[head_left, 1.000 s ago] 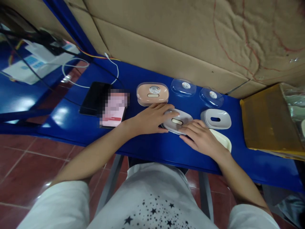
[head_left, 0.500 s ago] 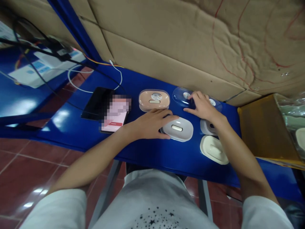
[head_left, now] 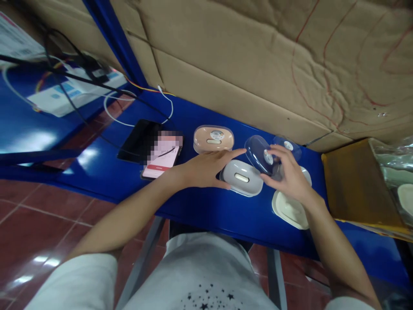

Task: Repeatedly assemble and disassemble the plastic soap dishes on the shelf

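Observation:
A clear oval lid (head_left: pixel 256 151) with a round sticker is tilted up off the table, my right hand (head_left: pixel 292 174) closed on its right end. Left of it, my left hand (head_left: pixel 204 168) has thumb and index finger spread around the left end of a grey oval box (head_left: pixel 253 183). The index fingertip is close to the clear lid; whether they touch, I cannot tell. Behind my left hand sits a peach oval box (head_left: pixel 200 137) under a clear cover. Another clear lid (head_left: pixel 294 148) lies behind my right hand. A cream piece (head_left: pixel 285 211) with a raised handle is partly under my right wrist.
A phone (head_left: pixel 161 167) with a lit screen and a dark flat object (head_left: pixel 134 140) lie on the left of the blue table (head_left: pixel 200 206). Cables and a power strip (head_left: pixel 58 103) are farther left. A cardboard carton (head_left: pixel 350 185) stands at right; a cardboard sheet (head_left: pixel 232 73) walls the back.
My right hand has taken hold of the clear lid, lifted it off the table and brought it nearer to the grey box. My left hand's index finger now points out toward the lid.

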The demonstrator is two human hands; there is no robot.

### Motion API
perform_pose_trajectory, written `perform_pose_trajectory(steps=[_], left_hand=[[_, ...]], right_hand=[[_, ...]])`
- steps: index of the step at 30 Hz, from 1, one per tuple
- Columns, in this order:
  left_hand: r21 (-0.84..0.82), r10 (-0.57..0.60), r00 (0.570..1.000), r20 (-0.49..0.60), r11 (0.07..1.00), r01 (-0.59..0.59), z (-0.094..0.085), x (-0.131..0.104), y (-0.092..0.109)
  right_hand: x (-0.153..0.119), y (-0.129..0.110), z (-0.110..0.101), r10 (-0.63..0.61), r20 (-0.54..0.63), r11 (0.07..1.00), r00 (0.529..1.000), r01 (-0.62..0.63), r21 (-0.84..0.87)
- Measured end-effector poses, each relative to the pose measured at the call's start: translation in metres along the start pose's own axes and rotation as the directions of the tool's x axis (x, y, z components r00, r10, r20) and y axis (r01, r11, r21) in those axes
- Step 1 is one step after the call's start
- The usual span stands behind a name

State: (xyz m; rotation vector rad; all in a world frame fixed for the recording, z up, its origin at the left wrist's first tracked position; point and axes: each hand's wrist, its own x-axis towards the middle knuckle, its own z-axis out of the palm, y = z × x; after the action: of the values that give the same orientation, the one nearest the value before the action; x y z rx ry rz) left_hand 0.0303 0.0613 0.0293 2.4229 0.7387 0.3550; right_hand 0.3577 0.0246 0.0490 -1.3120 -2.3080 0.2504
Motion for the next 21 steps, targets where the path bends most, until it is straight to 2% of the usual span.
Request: perform_pose_trajectory(steps=[3, 6, 11, 21], left_hand=[[-0.036, -0.027, 0.999, -0.024, 0.999, 0.026, -0.003, 0.000, 0.001], [-0.061, -0.041, 0.999, -0.018, 0.997, 0.039, -0.003, 0.000, -0.002], [-0.077, 0.003, 1.000, 0.003, 0.997, -0.003, 0.001, 0.002, -0.006], [-0.073, 0.027, 0.999, 0.041, 0.997, -0.024, 0.006, 0.003, -0.005]], right_hand=[[-0.025, -0.016, 0.004, 0.029, -0.003, 0.998, 1.000, -0.029, 0.052], [-0.036, -0.027, 0.015, 0.009, 0.019, 0.997, 1.000, -0.010, 0.083], [-0.040, -0.038, 0.032, -0.086, 0.064, 0.995, 0.994, 0.083, 0.048], [-0.040, -0.038, 0.040, -0.163, 0.038, 0.987, 0.986, 0.163, 0.003]])
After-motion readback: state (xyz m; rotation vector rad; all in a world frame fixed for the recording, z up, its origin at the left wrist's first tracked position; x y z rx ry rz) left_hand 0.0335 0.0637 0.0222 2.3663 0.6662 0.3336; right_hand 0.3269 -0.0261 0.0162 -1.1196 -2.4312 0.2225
